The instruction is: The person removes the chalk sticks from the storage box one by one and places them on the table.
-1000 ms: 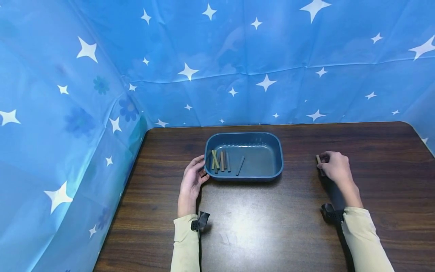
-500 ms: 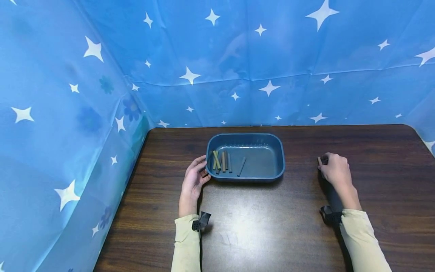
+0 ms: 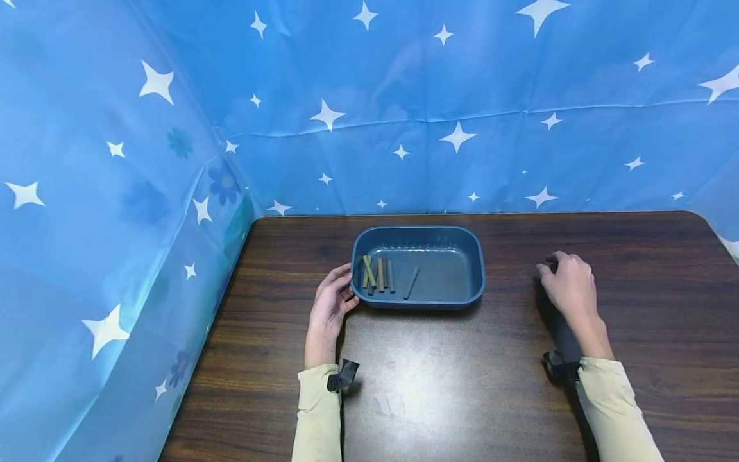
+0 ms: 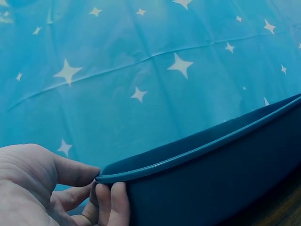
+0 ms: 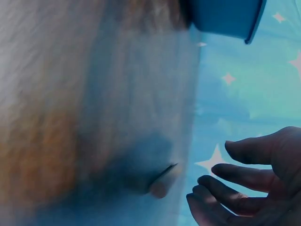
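Left grip [image 3: 329, 308] pinched, right grip [image 3: 571, 289] loosely curved.

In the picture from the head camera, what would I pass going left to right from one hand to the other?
Left hand → crossed yellowish sticks → brown sticks → grey stick → slanted grey stick → right hand. These sticks lie inside the blue tray.

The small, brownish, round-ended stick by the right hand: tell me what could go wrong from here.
The small, brownish, round-ended stick lies apart from the right hand, so a careless brush might roll it along the dark wooden table. The left hand grips the blue plastic bin at its rim; a tug could shift the loose, thin sticks inside.
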A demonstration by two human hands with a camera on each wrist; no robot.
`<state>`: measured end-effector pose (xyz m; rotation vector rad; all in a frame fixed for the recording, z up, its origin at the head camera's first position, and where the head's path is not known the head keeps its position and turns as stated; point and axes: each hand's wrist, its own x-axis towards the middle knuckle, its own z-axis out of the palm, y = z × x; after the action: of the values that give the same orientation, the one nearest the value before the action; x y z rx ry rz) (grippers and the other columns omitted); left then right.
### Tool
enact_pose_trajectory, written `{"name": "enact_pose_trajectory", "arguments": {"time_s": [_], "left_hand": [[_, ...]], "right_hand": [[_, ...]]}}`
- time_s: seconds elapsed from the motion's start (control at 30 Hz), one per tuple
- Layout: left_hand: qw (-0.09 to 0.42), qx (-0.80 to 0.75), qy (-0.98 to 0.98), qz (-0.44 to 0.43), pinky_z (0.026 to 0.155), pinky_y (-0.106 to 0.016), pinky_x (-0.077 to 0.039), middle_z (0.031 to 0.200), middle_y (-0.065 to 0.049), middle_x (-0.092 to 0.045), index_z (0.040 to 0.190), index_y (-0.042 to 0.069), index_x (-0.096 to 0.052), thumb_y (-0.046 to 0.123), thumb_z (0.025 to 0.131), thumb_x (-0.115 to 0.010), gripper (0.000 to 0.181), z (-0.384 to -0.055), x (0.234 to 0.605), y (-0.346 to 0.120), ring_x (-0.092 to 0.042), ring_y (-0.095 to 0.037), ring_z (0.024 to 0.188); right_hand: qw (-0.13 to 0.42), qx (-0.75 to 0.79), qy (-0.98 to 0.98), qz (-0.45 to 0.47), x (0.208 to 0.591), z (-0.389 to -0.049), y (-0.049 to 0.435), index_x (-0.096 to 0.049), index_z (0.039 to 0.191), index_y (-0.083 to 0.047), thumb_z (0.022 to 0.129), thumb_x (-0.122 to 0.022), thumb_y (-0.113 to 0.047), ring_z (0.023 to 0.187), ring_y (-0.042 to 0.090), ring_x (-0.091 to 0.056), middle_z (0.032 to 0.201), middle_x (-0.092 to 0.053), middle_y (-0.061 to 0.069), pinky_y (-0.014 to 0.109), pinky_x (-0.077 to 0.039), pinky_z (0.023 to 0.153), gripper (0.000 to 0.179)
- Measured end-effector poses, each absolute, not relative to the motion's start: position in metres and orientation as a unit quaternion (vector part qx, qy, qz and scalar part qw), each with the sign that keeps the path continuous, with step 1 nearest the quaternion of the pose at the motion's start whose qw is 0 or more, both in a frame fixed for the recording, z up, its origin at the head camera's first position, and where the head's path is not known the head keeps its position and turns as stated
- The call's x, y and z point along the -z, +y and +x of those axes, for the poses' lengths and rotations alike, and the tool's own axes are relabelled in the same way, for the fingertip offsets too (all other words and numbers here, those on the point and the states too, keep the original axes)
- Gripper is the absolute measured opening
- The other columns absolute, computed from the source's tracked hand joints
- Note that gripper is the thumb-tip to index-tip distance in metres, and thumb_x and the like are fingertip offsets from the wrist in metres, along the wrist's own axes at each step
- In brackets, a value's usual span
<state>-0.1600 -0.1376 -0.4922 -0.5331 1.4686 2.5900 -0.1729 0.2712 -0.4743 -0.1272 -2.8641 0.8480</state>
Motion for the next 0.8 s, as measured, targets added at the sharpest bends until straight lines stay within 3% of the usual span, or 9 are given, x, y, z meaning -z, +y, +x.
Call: {"name": "enact_pose_trajectory", "arguments": {"time_s": [0.27,0.47,0.8], "left_hand": [[0.065,-0.858,0.479,-0.172,0.052,-0.022,-0.047,0.086,-0.006,-0.06,0.121,0.0,-0.051,0.003,0.094,-0.052,0.027,-0.171,0.49,-0.142,-0.054,-0.01,0.062],[0.068,-0.858,0.476,-0.181,0.053,-0.022,-0.047,0.088,-0.006,-0.059,0.12,0.0,-0.051,0.004,0.094,-0.053,0.027,-0.173,0.487,-0.142,-0.053,-0.009,0.062],[0.071,-0.851,0.481,-0.197,0.055,-0.024,-0.049,0.091,-0.007,-0.059,0.118,0.002,-0.053,0.005,0.096,-0.053,0.023,-0.173,0.48,-0.14,-0.054,-0.01,0.064]], "right_hand": [[0.105,-0.296,-0.949,-0.019,0.45,-0.179,0.248,-0.06,0.111,0.011,0.096,-0.056,-0.016,0.095,0.047,-0.054,0.102,-0.058,0.031,0.059,-0.043,0.078,0.031],[0.095,-0.306,-0.947,0.02,0.433,-0.181,0.232,-0.06,0.112,0.01,0.097,-0.056,-0.018,0.097,0.045,-0.054,0.104,-0.058,0.03,0.059,-0.042,0.081,0.032],[0.105,-0.326,-0.938,0.056,0.416,-0.179,0.206,-0.06,0.114,0.006,0.096,-0.057,-0.017,0.086,0.038,-0.057,0.098,-0.06,0.023,0.051,-0.045,0.07,0.03]]}}
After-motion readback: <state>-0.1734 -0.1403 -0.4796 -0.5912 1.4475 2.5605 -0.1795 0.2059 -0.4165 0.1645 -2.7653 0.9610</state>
